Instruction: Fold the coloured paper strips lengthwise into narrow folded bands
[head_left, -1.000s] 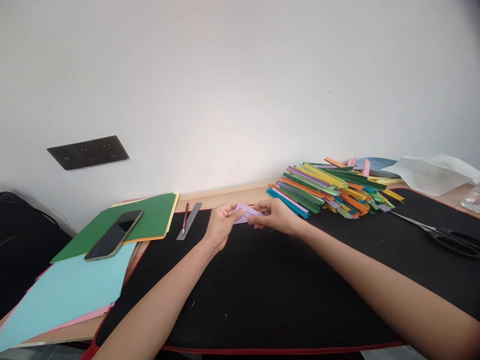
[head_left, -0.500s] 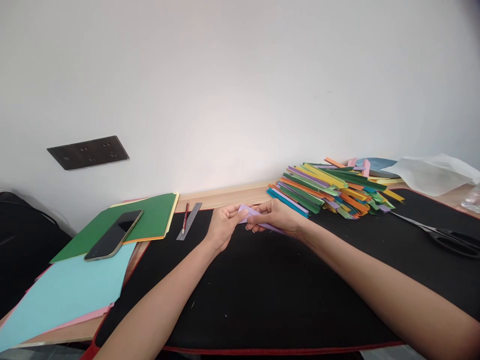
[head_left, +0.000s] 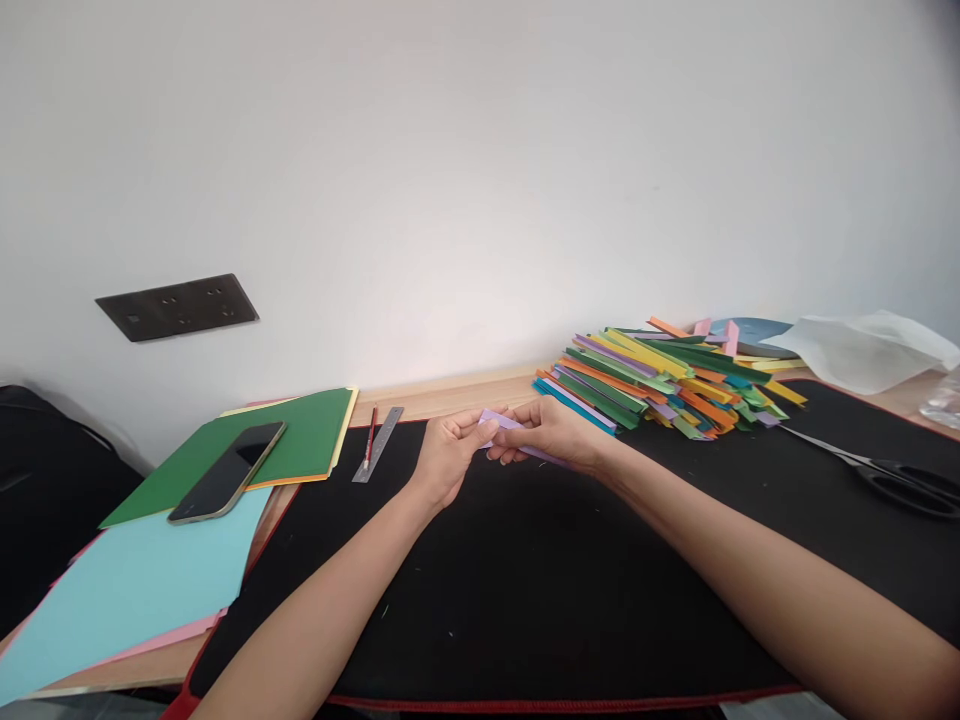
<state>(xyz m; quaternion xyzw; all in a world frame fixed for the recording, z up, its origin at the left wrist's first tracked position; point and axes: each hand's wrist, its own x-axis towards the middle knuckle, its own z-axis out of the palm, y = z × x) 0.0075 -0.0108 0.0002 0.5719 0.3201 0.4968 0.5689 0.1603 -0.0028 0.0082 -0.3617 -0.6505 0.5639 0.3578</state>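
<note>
Between both hands is a purple paper strip [head_left: 504, 421], held over the far part of the black mat [head_left: 480, 590]. My left hand [head_left: 448, 452] pinches its left end with thumb and fingers. My right hand [head_left: 546, 432] is closed on the same strip just beside it, and the thumbs nearly meet. The strip's tail runs out under the right palm, toward the right wrist. Fingers cover much of the paper, so its folds are hard to make out.
A heap of colored paper strips [head_left: 652, 380] lies behind my right hand. Black-handled scissors [head_left: 892, 480] rest at right, near a white plastic bag [head_left: 870, 350]. On the left are a pencil [head_left: 370, 440], a ruler [head_left: 381, 445], a phone [head_left: 229, 472] and colored sheets [head_left: 172, 570].
My thumbs have shifted slightly closer together on the purple strip. Both hands keep hold of it in nearly the same place.
</note>
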